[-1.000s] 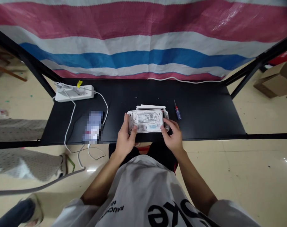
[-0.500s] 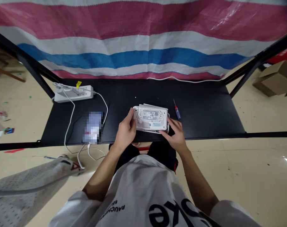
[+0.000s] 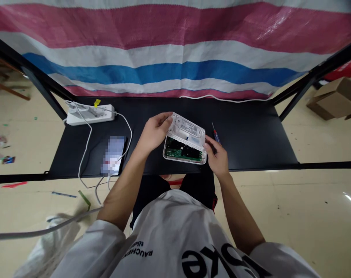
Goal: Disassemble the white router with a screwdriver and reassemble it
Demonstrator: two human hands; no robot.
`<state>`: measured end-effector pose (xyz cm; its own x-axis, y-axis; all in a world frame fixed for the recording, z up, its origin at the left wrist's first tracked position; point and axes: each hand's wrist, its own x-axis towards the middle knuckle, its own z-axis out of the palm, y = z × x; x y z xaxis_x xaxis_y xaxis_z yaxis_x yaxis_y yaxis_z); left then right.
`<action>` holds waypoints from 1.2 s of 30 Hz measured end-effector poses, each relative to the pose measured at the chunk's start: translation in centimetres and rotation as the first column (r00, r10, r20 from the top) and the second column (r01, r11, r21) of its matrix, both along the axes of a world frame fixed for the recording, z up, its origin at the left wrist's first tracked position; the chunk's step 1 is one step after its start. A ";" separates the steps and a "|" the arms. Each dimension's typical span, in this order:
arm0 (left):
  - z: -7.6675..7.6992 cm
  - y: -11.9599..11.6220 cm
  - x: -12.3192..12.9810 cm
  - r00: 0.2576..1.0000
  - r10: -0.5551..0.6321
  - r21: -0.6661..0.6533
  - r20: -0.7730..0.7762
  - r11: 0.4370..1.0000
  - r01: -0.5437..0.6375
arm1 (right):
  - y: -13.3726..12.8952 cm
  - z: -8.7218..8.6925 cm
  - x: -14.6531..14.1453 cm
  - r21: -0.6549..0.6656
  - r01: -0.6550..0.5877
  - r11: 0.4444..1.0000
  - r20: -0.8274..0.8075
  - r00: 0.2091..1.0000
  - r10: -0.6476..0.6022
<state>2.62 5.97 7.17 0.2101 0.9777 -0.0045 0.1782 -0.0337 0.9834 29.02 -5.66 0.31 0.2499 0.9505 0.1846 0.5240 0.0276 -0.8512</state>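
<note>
My left hand (image 3: pixel 157 130) grips the upper left end of a white vented cover (image 3: pixel 188 131) that carries a printed label. My right hand (image 3: pixel 216 156) pinches the cover's right end. Tilted up on its left side, the cover hangs over the white lower casing (image 3: pixel 181 159) of the same device, which looks like a router. Inside that casing a green circuit board (image 3: pixel 175 151) shows, with dark parts and a thin light wire; the cover hides its far portion. A small screwdriver (image 3: pixel 216 135) with a red and blue handle lies just beyond my right hand.
On the left of the black table (image 3: pixel 140 112) stand a white power strip (image 3: pixel 91 114) and a phone (image 3: pixel 114 154) with a white cable. A striped sheet (image 3: pixel 175 50) hangs at the back; black frame bars flank the table. A cardboard box (image 3: pixel 336 98) sits right on the floor.
The cover has come up off the lower casing, its left end raised and moved away from me, exposing the circuit board. The pale fabric at lower left has dropped away.
</note>
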 end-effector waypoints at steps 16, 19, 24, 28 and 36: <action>1.9 1.0 -0.6 0.999 -0.029 -0.157 0.041 0.987 0.035 | 1.3 0.5 0.2 0.001 -0.112 0.994 0.044 0.993 0.112; 1.2 0.4 -1.2 0.999 -0.031 -0.145 0.028 0.989 0.035 | 1.5 0.7 0.2 0.007 -0.121 0.993 0.032 0.992 0.120; 1.0 -1.2 -1.6 0.997 -0.077 -0.097 -0.001 0.992 0.077 | 1.9 0.3 0.6 0.038 -0.135 0.990 0.005 0.991 0.135; 1.4 -1.7 -1.5 0.990 -0.098 0.063 -0.102 0.993 0.104 | 2.1 -0.4 1.2 0.035 -0.161 0.986 -0.055 0.985 0.163; 1.7 -1.5 0.6 0.969 0.003 0.298 -0.249 0.952 0.074 | 1.6 -0.4 2.5 -0.043 -0.187 0.981 -0.194 0.965 0.176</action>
<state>3.22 4.50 8.86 0.2743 0.9325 0.2350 0.4039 -0.3335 0.8518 31.51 -4.09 -0.11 0.0969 0.9911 0.0917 0.3446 0.0530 -0.9372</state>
